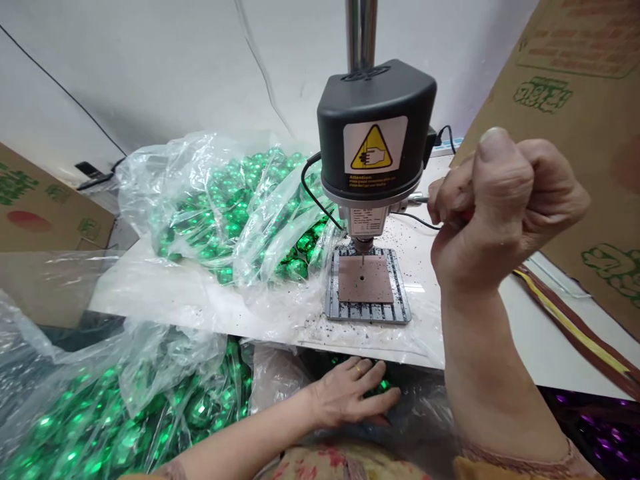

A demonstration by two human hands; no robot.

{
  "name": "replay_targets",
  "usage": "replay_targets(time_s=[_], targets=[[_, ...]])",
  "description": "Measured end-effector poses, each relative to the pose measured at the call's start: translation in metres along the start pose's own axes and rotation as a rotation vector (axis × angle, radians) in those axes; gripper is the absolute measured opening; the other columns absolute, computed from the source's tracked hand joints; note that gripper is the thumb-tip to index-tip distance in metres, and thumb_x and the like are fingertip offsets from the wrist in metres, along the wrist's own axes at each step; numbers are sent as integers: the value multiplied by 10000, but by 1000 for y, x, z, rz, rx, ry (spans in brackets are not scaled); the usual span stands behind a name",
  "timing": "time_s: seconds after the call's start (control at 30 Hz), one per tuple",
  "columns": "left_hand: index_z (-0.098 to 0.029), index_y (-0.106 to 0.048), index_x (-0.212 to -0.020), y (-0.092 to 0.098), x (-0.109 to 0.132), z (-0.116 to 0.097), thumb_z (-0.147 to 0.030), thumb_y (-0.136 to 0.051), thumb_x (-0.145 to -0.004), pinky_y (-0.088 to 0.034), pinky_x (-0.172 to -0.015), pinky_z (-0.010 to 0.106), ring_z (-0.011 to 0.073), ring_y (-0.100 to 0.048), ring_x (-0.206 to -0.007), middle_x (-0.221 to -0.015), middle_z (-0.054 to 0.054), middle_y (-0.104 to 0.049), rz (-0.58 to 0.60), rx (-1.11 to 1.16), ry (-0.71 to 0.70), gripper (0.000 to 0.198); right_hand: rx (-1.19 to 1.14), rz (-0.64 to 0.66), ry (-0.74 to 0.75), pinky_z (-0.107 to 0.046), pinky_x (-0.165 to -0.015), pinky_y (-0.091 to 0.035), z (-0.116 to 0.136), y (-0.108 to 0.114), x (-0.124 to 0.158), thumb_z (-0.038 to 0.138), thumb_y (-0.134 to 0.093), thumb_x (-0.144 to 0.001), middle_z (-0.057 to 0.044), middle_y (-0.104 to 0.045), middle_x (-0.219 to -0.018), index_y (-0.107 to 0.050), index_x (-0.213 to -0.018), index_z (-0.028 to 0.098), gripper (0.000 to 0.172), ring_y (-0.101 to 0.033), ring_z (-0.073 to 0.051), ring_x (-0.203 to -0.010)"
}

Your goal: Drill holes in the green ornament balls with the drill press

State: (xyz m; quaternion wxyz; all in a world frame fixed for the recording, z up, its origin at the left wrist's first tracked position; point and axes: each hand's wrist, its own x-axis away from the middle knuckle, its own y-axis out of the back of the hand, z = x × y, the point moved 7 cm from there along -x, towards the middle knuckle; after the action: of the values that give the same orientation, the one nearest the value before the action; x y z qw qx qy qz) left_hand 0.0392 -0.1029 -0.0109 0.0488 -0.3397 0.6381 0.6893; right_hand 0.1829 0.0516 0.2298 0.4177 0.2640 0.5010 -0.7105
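My right hand (pixel 510 200) is closed round the feed lever (pixel 419 199) of a small black bench drill press (pixel 377 133); the lever's grip is mostly hidden in the fist. The drill bit (pixel 363 259) points down over a brown square board (pixel 355 287) with a small hole in it. That board lies on the slotted metal base (pixel 369 313). Below the table's front edge, my left hand (pixel 345 393) is palm down with fingers apart, over shiny green balls (pixel 384 385) partly covered by it. Whether its fingertips touch a ball, I cannot tell.
A clear plastic bag of green mirrored balls (pixel 225 193) lies on the white table (pixel 165 293), left of the drill. Another bag of green balls (pixel 125 427) is at lower left. Cardboard boxes (pixel 565 133) stand at both sides. Dark shavings are scattered around the base.
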Motion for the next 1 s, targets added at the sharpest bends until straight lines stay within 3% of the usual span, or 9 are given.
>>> replay_targets(time_s=[0.1, 0.2, 0.3, 0.4, 0.57, 0.7, 0.8, 0.9, 1.0], targets=[[-243, -608, -1198, 39, -16, 53, -325, -500, -1002, -576, -818, 361, 225, -687, -958, -1068, 117, -715, -272, 4, 173, 238, 16, 3, -21, -285, -410, -260, -1, 0, 1, 165, -613, -881, 76, -319, -440, -351, -540, 227, 434, -318, -67, -371], [-235, -640, -1135, 76, -18, 150, -166, -415, -987, -550, -864, 402, 245, -670, -954, -1001, 106, -685, -426, -65, 710, 278, 28, -7, -26, -300, -409, -254, -2, 2, 1, 167, -614, -874, 78, -324, -436, -360, -541, 232, 425, -319, -75, -366], [-218, -686, -1055, 87, -17, 224, -140, -491, -920, -509, -914, 436, 288, -647, -952, -995, 114, -662, -293, -100, 1019, 250, 28, -8, -31, -307, -406, -252, -3, 3, 1, 198, -628, -876, 79, -333, -431, -349, -542, 231, 436, -318, -81, -367], [-213, -720, -1024, 75, -17, 257, -160, -555, -888, -478, -936, 453, 317, -637, -948, -919, 110, -664, -62, -90, 1086, 220, 27, -5, -19, -313, -408, -255, -4, 3, 0, 234, -647, -876, 71, -348, -429, -368, -522, 224, 451, -332, -84, -369], [-260, -716, -1159, 60, -17, 253, -249, -678, -832, -482, -878, 431, 278, -629, -833, -884, 66, -623, 21, -19, 1044, 329, 42, -3, 5, -305, -423, -267, 0, 2, 1, 192, -623, -879, 74, -352, -438, -380, -515, 215, 438, -347, -69, -381], [-246, -674, -1193, 89, -15, 242, -371, -666, -875, -516, -829, 357, 220, -630, -864, -1046, 77, -641, -397, 165, 1052, 342, 57, 12, -30, -277, -457, -282, 3, 0, 4, 156, -577, -899, 79, -342, -467, -346, -543, 202, 428, -360, -44, -415], [-257, -593, -1281, 93, -19, 228, -544, -541, -948, -547, -696, 317, 184, -650, -793, -1052, 67, -671, -641, 632, 1076, 443, 49, 35, -27, -278, -456, -285, 5, -1, 5, 161, -580, -905, 80, -333, -474, -343, -552, 205, 427, -360, -43, -419], [-262, -539, -1331, 74, -33, 204, -608, -466, -970, -554, -608, 321, 172, -658, -691, -986, 70, -691, -613, 1100, 1102, 505, 35, 26, -13, -279, -447, -286, 4, 1, 4, 149, -588, -902, 83, -335, -473, -358, -559, 210, 417, -363, -47, -412], [-261, -560, -1314, 59, -40, 186, -603, -541, -946, -570, -640, 319, 180, -683, -770, -1052, 78, -701, -567, 1230, 1110, 503, -7, 38, -2, -285, -422, -274, 3, 1, 3, 170, -617, -898, 84, -334, -462, -377, -561, 213, 416, -350, -57, -394]])
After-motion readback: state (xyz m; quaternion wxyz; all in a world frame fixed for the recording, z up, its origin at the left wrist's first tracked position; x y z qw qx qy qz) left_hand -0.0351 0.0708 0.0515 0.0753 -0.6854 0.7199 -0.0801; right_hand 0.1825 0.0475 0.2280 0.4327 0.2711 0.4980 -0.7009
